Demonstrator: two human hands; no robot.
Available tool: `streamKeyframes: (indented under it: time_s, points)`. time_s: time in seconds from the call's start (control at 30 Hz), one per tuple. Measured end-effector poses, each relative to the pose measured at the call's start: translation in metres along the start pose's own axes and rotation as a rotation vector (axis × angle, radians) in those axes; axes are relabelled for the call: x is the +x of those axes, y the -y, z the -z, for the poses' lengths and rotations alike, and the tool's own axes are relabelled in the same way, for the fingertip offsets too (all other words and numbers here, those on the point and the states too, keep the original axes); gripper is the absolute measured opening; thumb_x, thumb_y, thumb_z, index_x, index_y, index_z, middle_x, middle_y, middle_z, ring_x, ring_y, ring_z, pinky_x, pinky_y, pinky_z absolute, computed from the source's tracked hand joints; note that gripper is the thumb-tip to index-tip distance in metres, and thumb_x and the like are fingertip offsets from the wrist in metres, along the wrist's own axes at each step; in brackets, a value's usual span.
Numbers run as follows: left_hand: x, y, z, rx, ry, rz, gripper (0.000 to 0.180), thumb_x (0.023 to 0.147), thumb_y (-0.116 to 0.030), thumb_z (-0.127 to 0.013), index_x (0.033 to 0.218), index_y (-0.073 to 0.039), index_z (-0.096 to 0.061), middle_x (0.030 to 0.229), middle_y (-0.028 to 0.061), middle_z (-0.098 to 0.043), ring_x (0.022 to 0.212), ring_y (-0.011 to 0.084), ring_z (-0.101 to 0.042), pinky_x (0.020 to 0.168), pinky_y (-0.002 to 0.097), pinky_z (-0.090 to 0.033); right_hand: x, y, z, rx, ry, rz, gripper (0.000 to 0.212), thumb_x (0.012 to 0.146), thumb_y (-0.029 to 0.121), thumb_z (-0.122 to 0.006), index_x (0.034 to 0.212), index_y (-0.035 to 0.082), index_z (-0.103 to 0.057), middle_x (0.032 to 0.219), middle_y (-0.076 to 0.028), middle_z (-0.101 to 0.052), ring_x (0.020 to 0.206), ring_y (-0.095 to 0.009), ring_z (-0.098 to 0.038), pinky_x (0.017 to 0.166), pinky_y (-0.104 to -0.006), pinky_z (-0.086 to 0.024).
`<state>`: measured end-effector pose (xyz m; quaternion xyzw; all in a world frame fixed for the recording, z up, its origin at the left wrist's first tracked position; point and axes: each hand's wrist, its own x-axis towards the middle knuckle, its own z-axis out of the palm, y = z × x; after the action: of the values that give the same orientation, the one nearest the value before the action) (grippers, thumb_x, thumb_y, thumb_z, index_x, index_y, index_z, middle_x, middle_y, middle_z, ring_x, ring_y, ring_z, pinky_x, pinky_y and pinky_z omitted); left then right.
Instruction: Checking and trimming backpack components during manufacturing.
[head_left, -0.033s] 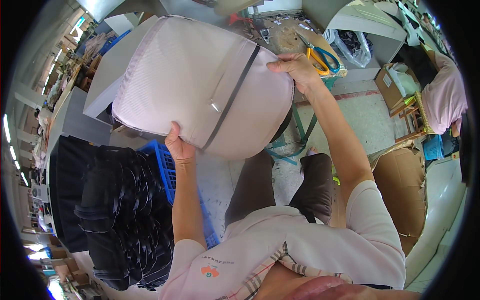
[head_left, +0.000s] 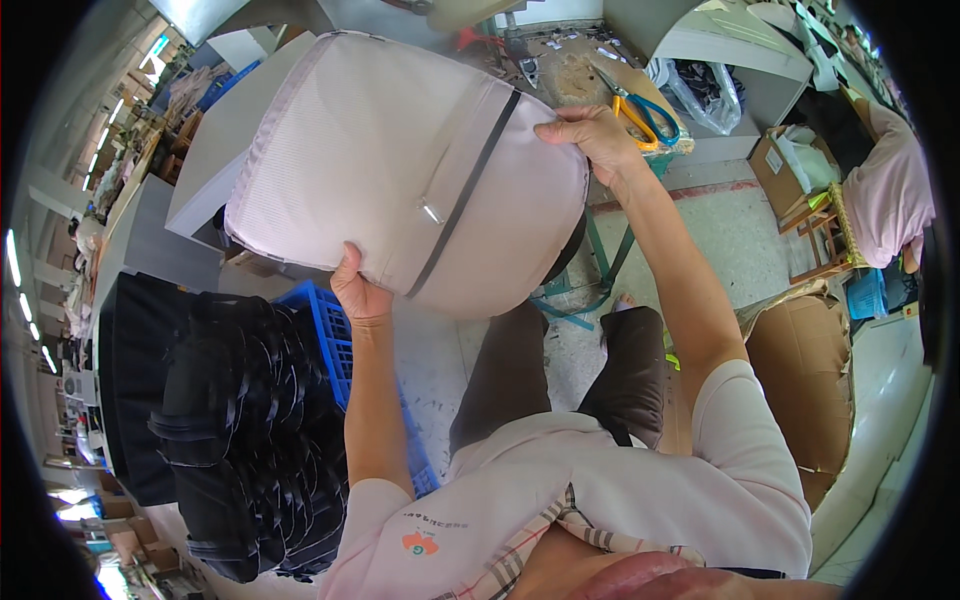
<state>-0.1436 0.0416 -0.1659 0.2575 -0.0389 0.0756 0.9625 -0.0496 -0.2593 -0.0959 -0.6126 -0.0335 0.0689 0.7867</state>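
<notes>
A pale pinkish fabric panel with rounded corners is held up before me. It has a ribbed, mesh-like surface on its left part and a dark zipper-like strip across it, with a small shiny tab beside the strip. My left hand grips its lower edge, thumb on top and fingers hidden beneath. At the upper right edge, my right hand pinches the panel between thumb and fingers. What lies behind the panel is hidden.
Orange- and blue-handled scissors rest on a worn work surface beyond my right hand. Black stitched pieces are piled at my left, beside a blue plastic crate. At right stand a large cardboard box and a seated person in pink.
</notes>
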Motion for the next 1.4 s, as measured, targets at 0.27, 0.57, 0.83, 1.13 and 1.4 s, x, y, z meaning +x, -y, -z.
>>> streamKeyframes:
  time_s: [0.27, 0.57, 0.83, 1.13, 1.4]
  points:
    - [0.008, 0.015, 0.004, -0.079, 0.026, 0.068, 0.047, 0.074, -0.014, -0.06, 0.115, 0.0, -0.042, 0.115, 0.013, -0.047, 0.108, 0.0283, -0.043, 0.095, 0.0436, -0.031, 0.009, 0.003, 0.012, -0.024, -0.027, -0.014, 0.055, 0.057, 0.001, -0.073, 0.102, -0.014, -0.046, 0.083, -0.017, -0.058, 0.071, -0.02, -0.058, 0.063, -0.0296, -0.048]
    - [-0.002, 0.035, 0.009, -0.035, -0.008, 0.058, 0.047, 0.073, -0.014, -0.06, 0.114, 0.0, -0.042, 0.114, 0.0112, -0.048, 0.106, 0.0271, -0.044, 0.094, 0.0414, -0.032, -0.017, -0.001, 0.03, -0.042, -0.001, -0.057, 0.038, 0.061, 0.003, -0.07, 0.092, -0.011, -0.053, 0.077, -0.014, -0.059, 0.064, -0.018, -0.058, 0.059, -0.0264, -0.047]
    - [-0.002, 0.049, 0.014, 0.03, -0.035, 0.02, 0.05, 0.069, -0.012, -0.062, 0.114, 0.001, -0.043, 0.112, 0.011, -0.05, 0.105, 0.0267, -0.045, 0.092, 0.0406, -0.034, -0.022, -0.004, 0.039, -0.137, -0.045, -0.064, 0.034, 0.062, 0.005, -0.068, 0.091, -0.008, -0.055, 0.078, -0.011, -0.059, 0.067, -0.016, -0.056, 0.061, -0.0259, -0.045]
    - [-0.057, 0.0, -0.019, 0.626, -0.199, 0.376, 0.073, 0.069, -0.057, -0.054, 0.116, -0.003, -0.04, 0.114, 0.0141, -0.045, 0.105, 0.0301, -0.041, 0.085, 0.0575, -0.027, -0.099, 0.018, -0.016, -0.527, 0.017, 0.633, 0.021, 0.071, -0.003, -0.057, 0.092, -0.006, -0.056, 0.091, -0.01, -0.057, 0.079, -0.017, -0.053, 0.072, -0.0256, -0.043]
    - [-0.131, -0.051, -0.064, 0.294, -0.314, 0.385, 0.055, 0.066, -0.034, -0.066, 0.101, 0.003, -0.047, 0.101, 0.0202, -0.048, 0.091, 0.0308, -0.05, 0.069, 0.0491, -0.043, -0.18, 0.001, -0.152, -1.075, 0.876, 1.302, 0.019, 0.059, -0.002, -0.056, 0.078, -0.004, -0.054, 0.066, -0.008, -0.045, 0.057, -0.02, -0.043, 0.046, -0.0292, -0.034]
